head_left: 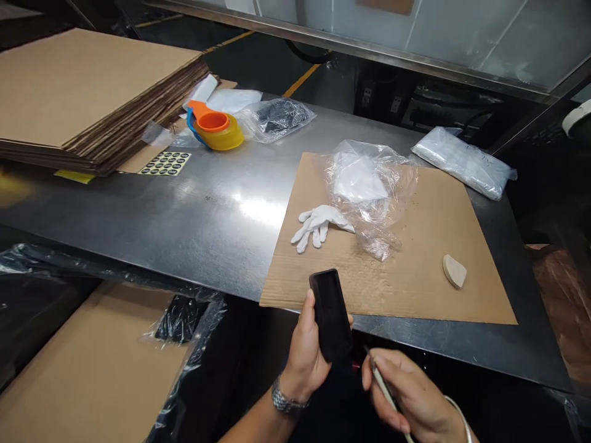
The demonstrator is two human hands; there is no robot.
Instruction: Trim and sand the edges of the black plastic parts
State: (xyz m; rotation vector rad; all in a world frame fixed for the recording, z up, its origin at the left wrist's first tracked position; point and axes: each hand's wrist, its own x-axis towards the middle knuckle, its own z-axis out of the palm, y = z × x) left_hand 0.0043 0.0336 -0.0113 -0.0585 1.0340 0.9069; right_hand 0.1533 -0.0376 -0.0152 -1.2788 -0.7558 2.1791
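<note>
My left hand (303,354) is wrapped round a black rectangular tray-like piece (331,315) with a raised rim, held tilted up just off the table's front edge. Its hollow side faces me. To its right, my right hand (406,387) pinches a thin pale-handled tool (384,389) with a dark tip, like a craft knife; the tip's exact form is too small to tell. The tool and the black piece are apart. Beyond my hands, a white glove (321,224) lies on a cardboard sheet (429,215), against a clear plastic bag (364,178) with white material inside.
A cream-coloured block (455,271) sits on the cardboard's right side. At the back right is a plastic-wrapped packet (464,161). A tape dispenser (217,128), a sticker sheet (165,164) and a bag of black pieces (279,118) lie near stacked cardboard (92,86) on the metal table (207,215).
</note>
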